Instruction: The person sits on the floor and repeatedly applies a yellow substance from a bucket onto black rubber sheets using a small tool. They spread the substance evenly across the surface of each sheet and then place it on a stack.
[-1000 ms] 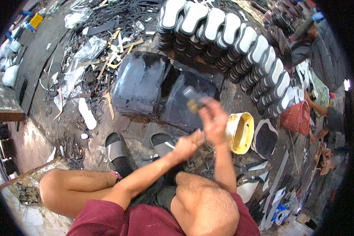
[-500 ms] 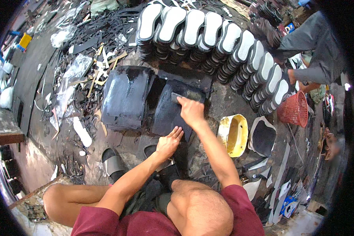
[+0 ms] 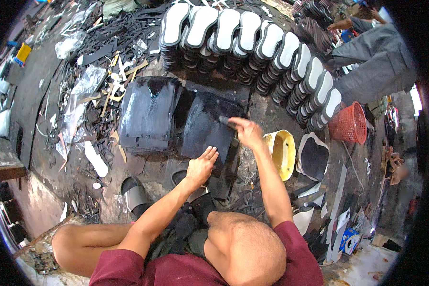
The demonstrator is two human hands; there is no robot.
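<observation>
My left hand (image 3: 201, 167) lies with its fingers stretched out on the near edge of a black sheet (image 3: 200, 126), which has a wet sheen. In my right hand (image 3: 249, 133) is a small flat spreader (image 3: 223, 119), its blade against the right part of that sheet. The index finger reaches along the spreader; the other fingers are curled. Left of this sheet lies another stack of black sheets (image 3: 147, 117), streaked with a shiny, whitish film. Beside my right forearm stands a cut-open yellow tub (image 3: 286, 148) with yellowish residue inside.
Stacks of soles with white tops (image 3: 229, 31) curve along the far side. A red basket (image 3: 349, 125) stands at the right, near another person's grey trouser leg (image 3: 374, 64). Black and pale scraps (image 3: 114, 90) litter the floor at left. A black piece with a white border (image 3: 313, 157) lies beside the tub.
My right hand and the spreader have moved to the right across the sheet and slightly nearer. The yellowish patch by the spreader no longer shows. My left hand stays in place.
</observation>
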